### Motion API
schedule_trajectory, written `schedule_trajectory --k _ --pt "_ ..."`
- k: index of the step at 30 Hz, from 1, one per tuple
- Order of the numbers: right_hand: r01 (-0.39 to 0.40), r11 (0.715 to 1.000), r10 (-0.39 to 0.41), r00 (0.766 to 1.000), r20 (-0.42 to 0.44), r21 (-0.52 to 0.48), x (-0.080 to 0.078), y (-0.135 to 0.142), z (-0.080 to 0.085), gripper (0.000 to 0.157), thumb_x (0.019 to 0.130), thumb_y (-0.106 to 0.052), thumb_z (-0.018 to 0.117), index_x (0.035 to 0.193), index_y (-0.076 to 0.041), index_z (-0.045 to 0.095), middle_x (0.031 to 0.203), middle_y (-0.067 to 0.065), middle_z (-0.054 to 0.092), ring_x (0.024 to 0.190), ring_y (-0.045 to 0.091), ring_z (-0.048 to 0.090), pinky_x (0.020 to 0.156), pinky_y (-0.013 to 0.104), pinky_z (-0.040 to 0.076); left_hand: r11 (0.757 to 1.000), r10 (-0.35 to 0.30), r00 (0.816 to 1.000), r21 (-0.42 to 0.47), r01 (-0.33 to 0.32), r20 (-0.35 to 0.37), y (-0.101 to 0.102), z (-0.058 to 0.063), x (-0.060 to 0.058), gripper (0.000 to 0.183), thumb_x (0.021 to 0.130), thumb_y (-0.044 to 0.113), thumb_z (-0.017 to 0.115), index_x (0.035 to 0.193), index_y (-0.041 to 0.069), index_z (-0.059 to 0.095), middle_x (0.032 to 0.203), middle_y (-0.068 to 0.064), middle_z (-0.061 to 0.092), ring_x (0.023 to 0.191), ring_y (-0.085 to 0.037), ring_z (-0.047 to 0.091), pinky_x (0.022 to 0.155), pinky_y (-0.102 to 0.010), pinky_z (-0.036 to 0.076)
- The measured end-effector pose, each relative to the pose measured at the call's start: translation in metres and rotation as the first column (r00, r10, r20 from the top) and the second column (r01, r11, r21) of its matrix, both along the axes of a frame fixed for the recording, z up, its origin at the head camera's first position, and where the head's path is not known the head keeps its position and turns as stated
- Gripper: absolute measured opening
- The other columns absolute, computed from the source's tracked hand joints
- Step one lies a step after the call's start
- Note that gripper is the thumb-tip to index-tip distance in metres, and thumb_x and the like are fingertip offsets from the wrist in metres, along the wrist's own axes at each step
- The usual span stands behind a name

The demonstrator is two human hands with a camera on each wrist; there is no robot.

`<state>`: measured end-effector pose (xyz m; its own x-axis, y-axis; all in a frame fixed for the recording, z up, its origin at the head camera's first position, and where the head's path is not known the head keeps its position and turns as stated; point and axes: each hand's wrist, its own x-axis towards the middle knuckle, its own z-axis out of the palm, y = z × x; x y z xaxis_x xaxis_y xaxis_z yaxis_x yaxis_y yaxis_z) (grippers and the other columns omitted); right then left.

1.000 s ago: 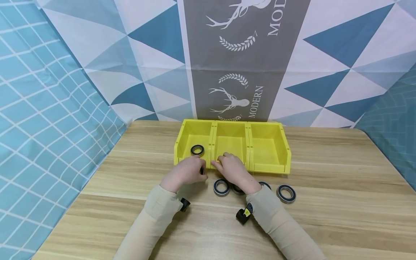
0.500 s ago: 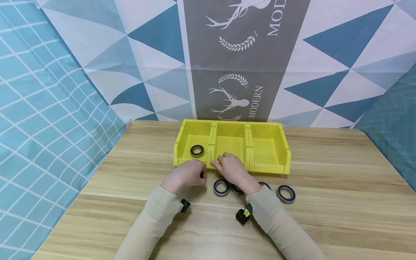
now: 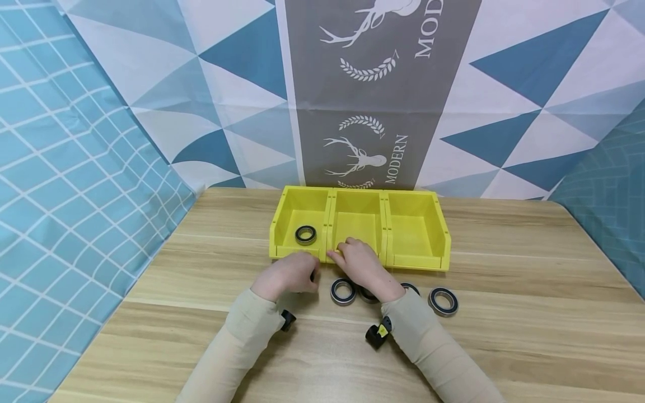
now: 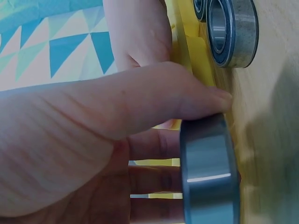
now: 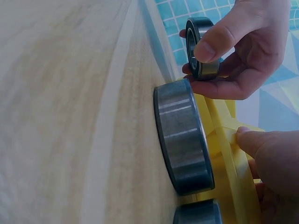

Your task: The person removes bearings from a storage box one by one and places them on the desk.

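Note:
My left hand (image 3: 288, 275) pinches a ball bearing (image 4: 210, 172) between thumb and fingers, just in front of the left yellow bin (image 3: 283, 224). The head view mostly hides this bearing, but the right wrist view shows it tilted on edge, clear of the table. My right hand (image 3: 364, 267) grips the front rim of the middle yellow bin (image 3: 356, 224), thumb on the near side and fingers reaching over. Another bearing (image 3: 305, 235) lies flat inside the left bin. On the table near my right wrist lie several more, including a bearing (image 3: 343, 291) between my hands.
The right yellow bin (image 3: 410, 229) joins the other two in a row. A bearing (image 3: 443, 301) lies furthest right on the wooden table (image 3: 529, 313); two others are partly hidden under my right forearm. Patterned cloth (image 3: 242, 84) hangs behind the table.
My left hand has drawn slightly back from the left bin's front edge, towards me, still holding its bearing. The right hand stays in place on the middle bin's rim.

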<state>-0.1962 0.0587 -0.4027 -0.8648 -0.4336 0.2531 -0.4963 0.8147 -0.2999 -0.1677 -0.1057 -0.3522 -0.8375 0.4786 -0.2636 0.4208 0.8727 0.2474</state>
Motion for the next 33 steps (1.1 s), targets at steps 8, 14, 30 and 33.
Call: schedule_trajectory --k 8,14,30,33 --pt "-0.002 1.000 0.002 1.000 -0.004 -0.002 0.000 0.000 0.000 0.039 0.092 -0.037 0.048 0.084 -0.004 0.066 0.077 0.007 0.057 0.070 0.022 0.056 0.064 0.035 0.046 1.000 0.007 0.998 0.015 -0.008 0.058 0.001 0.000 0.003 0.016 0.073 0.011 0.070 0.063 0.012 0.058 0.059 0.004 0.052 0.054 -0.011 0.046 0.054 -0.025 0.039" --pt "0.000 1.000 0.000 1.000 0.002 -0.003 0.001 0.000 0.001 0.038 0.092 -0.037 0.048 0.084 -0.004 0.066 0.077 0.007 0.058 0.071 0.022 0.056 0.064 0.036 0.046 1.000 0.016 0.997 -0.012 -0.015 0.077 0.003 -0.001 0.003 0.015 0.074 0.014 0.070 0.067 0.012 0.057 0.061 0.003 0.053 0.056 -0.011 0.047 0.056 -0.025 0.039" --pt "-0.002 1.000 0.002 1.000 -0.012 0.004 0.000 0.000 0.000 0.039 0.092 -0.037 0.048 0.085 -0.004 0.067 0.077 0.007 0.057 0.069 0.021 0.056 0.063 0.035 0.046 0.997 -0.040 0.999 -0.064 0.039 -0.004 0.010 -0.009 0.002 0.019 0.071 0.015 0.072 0.078 0.009 0.055 0.072 0.000 0.053 0.070 -0.015 0.049 0.068 -0.029 0.044" --pt "0.001 1.000 -0.001 1.000 -0.008 0.012 0.000 0.000 0.000 0.039 0.093 -0.037 0.047 0.086 -0.004 0.067 0.077 0.007 0.057 0.070 0.021 0.056 0.064 0.035 0.046 0.996 -0.049 0.998 -0.081 0.047 -0.027 0.011 -0.010 0.003 0.021 0.071 0.016 0.072 0.079 0.009 0.055 0.078 -0.002 0.054 0.076 -0.016 0.049 0.074 -0.032 0.044"
